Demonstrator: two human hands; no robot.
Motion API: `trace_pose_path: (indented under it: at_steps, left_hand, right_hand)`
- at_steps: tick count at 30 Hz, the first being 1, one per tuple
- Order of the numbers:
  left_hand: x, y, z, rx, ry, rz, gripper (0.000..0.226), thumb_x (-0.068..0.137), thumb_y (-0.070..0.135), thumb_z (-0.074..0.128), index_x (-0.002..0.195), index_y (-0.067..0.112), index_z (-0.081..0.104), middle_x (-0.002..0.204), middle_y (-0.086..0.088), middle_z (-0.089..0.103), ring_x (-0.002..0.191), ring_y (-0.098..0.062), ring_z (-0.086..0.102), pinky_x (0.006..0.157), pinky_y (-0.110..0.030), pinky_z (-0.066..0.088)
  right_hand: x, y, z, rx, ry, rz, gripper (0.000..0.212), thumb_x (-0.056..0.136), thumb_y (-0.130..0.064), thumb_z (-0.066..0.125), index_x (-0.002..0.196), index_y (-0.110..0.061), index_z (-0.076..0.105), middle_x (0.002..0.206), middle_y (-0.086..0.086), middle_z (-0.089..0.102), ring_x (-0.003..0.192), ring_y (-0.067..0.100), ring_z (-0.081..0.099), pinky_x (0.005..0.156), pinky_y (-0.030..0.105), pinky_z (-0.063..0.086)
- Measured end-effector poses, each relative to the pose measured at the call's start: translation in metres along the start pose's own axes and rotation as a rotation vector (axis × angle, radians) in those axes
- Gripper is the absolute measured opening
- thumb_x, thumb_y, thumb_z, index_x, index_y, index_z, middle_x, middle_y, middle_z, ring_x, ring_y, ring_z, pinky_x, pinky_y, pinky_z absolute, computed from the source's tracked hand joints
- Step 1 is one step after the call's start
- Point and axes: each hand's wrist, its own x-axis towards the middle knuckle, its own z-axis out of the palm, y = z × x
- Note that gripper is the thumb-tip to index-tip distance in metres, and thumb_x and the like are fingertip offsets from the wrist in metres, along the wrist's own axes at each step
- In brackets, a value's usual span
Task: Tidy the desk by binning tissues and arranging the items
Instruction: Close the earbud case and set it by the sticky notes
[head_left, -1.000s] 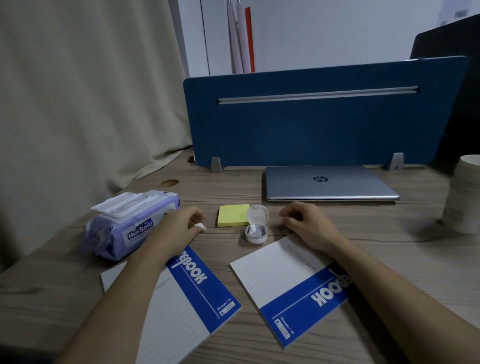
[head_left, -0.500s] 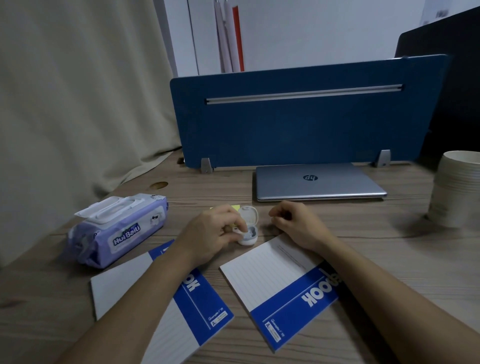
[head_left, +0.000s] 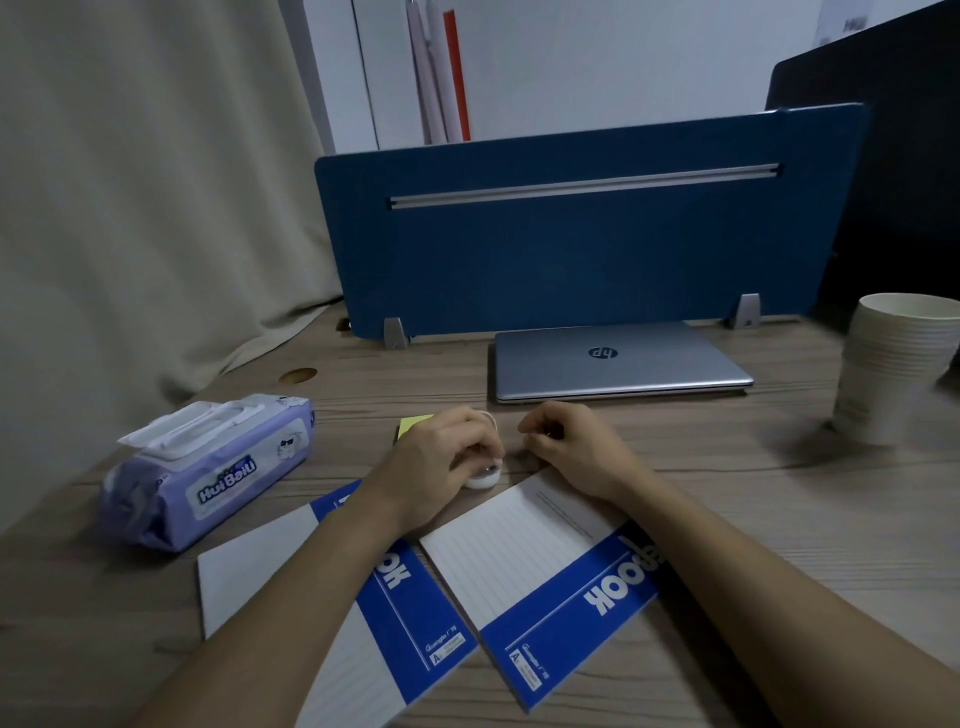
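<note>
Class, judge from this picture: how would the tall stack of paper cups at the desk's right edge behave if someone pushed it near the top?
The stack of paper cups is tall and narrow-based, so it would probably tip rather than slide. Being paper, it is likely light and easily crushed.

earbud case (head_left: 484, 475): mostly covered by the left hand (head_left: 439, 467); only the lower white shell and a sliver of the raised lid show, and its contents are hidden.
sticky notes (head_left: 413, 423): only a yellow-green corner shows behind the left hand.
left notebook (head_left: 291, 587): crossed by the left forearm, title half covered, near corner cut by the bottom edge.
right notebook (head_left: 545, 577): far corner under the right hand (head_left: 569, 449); small print too fine to read.
right hand: fingers curled under, possibly pinching something, too small to tell.
paper cups (head_left: 893, 364): blurred, cut by the right edge.
both forearms: run off the bottom edge.
</note>
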Motion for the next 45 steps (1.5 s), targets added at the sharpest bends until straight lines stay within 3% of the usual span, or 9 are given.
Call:
trace_pose_path:
  at_steps: [5,10,16,18,22,26,34,39,45]
  left_hand:
    - [-0.003,-0.004,-0.003,-0.005,-0.025,-0.044,0.015,0.088,0.012,0.065,0.094,0.027,0.065,0.103,0.02,0.059,0.1,-0.001,0.057,0.083,-0.022,0.049]
    - [-0.004,-0.002,-0.003,0.007,-0.049,-0.052,0.02,0.089,0.009,0.061,0.101,0.025,0.065,0.107,0.015,0.062,0.103,-0.001,0.056,0.087,-0.019,0.048]
    - [-0.008,-0.004,-0.009,0.0,0.102,-0.108,0.024,0.089,0.012,0.063,0.108,0.027,0.063,0.11,0.017,0.058,0.104,0.001,0.054,0.083,-0.011,0.041]
    - [-0.009,-0.008,-0.01,0.01,0.117,-0.175,0.03,0.09,0.02,0.063,0.118,0.028,0.059,0.118,0.014,0.055,0.109,-0.001,0.05,0.088,-0.019,0.041]
    - [-0.013,-0.014,-0.008,-0.065,-0.035,-0.338,0.055,0.085,0.05,0.062,0.136,0.04,0.043,0.124,0.024,0.045,0.121,-0.004,0.039,0.096,-0.033,0.038]
    - [-0.013,-0.015,-0.007,-0.058,-0.024,-0.321,0.05,0.079,0.065,0.053,0.125,0.047,0.046,0.116,0.032,0.047,0.113,0.006,0.039,0.088,-0.028,0.036]
    - [-0.016,-0.019,-0.012,-0.105,0.009,-0.275,0.015,0.091,0.043,0.059,0.103,0.036,0.066,0.115,0.022,0.056,0.114,0.001,0.047,0.09,-0.032,0.042]
    - [-0.017,-0.018,-0.013,-0.131,-0.004,-0.286,0.016,0.089,0.04,0.063,0.105,0.036,0.065,0.117,0.02,0.056,0.114,-0.001,0.049,0.091,-0.032,0.044]
    - [-0.016,-0.013,-0.009,-0.085,0.074,-0.223,0.019,0.09,0.04,0.056,0.105,0.03,0.062,0.105,0.019,0.058,0.1,0.0,0.053,0.077,-0.021,0.041]
  right_hand:
    - [0.001,0.002,0.001,-0.002,0.004,0.007,0.017,0.094,-0.023,0.058,0.109,-0.021,0.065,0.099,-0.009,0.063,0.089,0.004,0.059,0.073,0.017,0.046]
    - [0.001,0.002,0.001,-0.006,0.002,0.012,0.018,0.094,-0.023,0.058,0.11,-0.02,0.065,0.101,-0.008,0.064,0.092,0.006,0.06,0.08,0.024,0.051]
    - [0.002,0.003,0.001,-0.02,0.006,0.007,0.017,0.093,-0.022,0.059,0.108,-0.019,0.067,0.101,-0.008,0.064,0.093,0.009,0.06,0.082,0.027,0.05]
    - [0.002,0.003,0.001,-0.023,0.003,0.008,0.018,0.093,-0.022,0.059,0.108,-0.019,0.067,0.101,-0.007,0.064,0.093,0.01,0.06,0.083,0.028,0.05]
    - [0.001,0.003,0.0,-0.012,-0.01,0.015,0.018,0.093,-0.022,0.058,0.109,-0.019,0.066,0.103,-0.007,0.064,0.095,0.009,0.06,0.086,0.03,0.052]
    - [0.002,0.003,0.001,-0.009,-0.008,0.003,0.017,0.094,-0.019,0.057,0.108,-0.019,0.066,0.103,-0.008,0.064,0.095,0.009,0.06,0.085,0.028,0.051]
    - [0.002,0.005,0.003,0.0,-0.017,-0.002,0.017,0.095,-0.019,0.056,0.11,-0.021,0.065,0.105,-0.009,0.062,0.096,0.006,0.059,0.079,0.018,0.046]
    - [0.003,0.007,0.003,0.001,-0.021,-0.001,0.017,0.095,-0.019,0.056,0.109,-0.022,0.065,0.103,-0.011,0.061,0.094,0.006,0.059,0.076,0.016,0.044]
    - [0.001,0.007,0.001,-0.028,-0.037,0.005,0.019,0.095,-0.019,0.055,0.111,-0.021,0.065,0.101,-0.012,0.06,0.094,0.006,0.057,0.078,0.019,0.043]
